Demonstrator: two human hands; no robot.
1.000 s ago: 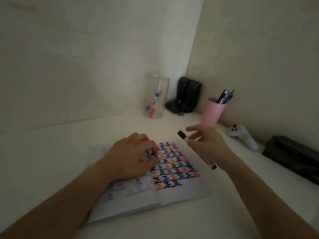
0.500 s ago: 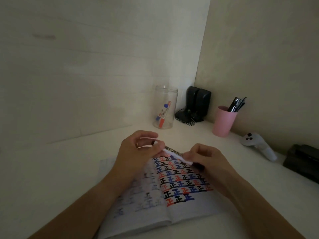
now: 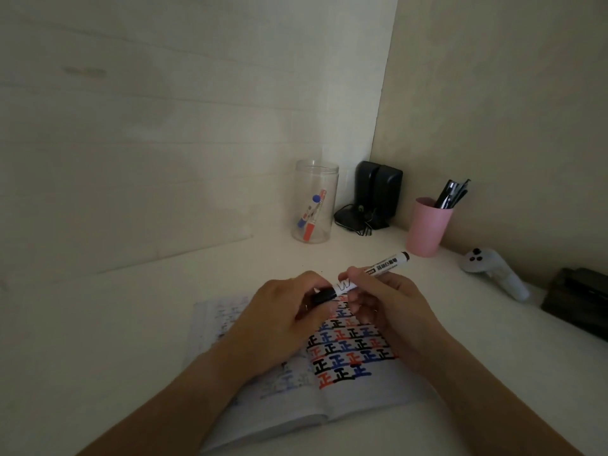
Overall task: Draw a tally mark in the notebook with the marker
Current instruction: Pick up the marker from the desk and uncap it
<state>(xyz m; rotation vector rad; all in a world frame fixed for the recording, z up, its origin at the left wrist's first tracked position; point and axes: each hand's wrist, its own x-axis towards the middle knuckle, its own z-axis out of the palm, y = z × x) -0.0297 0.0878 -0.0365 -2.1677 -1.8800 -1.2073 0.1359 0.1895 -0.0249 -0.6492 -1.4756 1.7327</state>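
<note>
An open notebook (image 3: pixel 368 393) lies on the white desk, its right page filled with rows of black, blue and red tally marks. Above it I hold a white marker (image 3: pixel 381 266) with a black cap, tilted with its far end up to the right. My right hand (image 3: pixel 391 311) grips the marker's barrel. My left hand (image 3: pixel 279 324) pinches the black cap (image 3: pixel 324 296) at the marker's near end. The cap still looks seated on the barrel. Both hands hide the upper part of the page.
A clear jar (image 3: pixel 314 204) with a red and a blue marker stands at the back. Beside it are black speakers (image 3: pixel 375 194), a pink cup (image 3: pixel 427 227) of pens, a white controller (image 3: pixel 496 271) and a black box (image 3: pixel 579 301) at the right.
My left hand left the page and closed on the marker's cap. My right hand turned the marker so its far end now points up and to the right. The view shifted.
</note>
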